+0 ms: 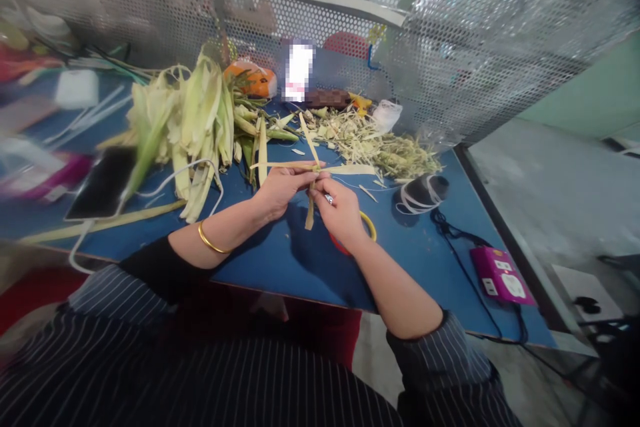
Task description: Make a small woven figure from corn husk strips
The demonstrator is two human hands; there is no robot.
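Pale strips of corn husk (350, 170) cross each other and stick out several ways from between my hands. My left hand (283, 188) pinches the crossing from the left, fingers closed. From the right, my right hand (336, 203) closes on the same strips, thumb and fingertips near the middle. A small shiny metal bit (329, 199) shows at my right fingers; its kind is unclear. Under that hand is a yellow and red ring-shaped thing (370, 225), partly hidden. A thin white thread (357, 185) runs rightward from the strips across the blue table (270, 247).
A big bundle of corn husks (200, 107) lies left, beside a black phone (103, 183) with a white cable. Husk scraps (360, 137) are heaped behind my hands. Right are a dark spool with white cord (423, 195) and a purple power strip (500, 273). Perforated mesh (320, 20) stands behind.
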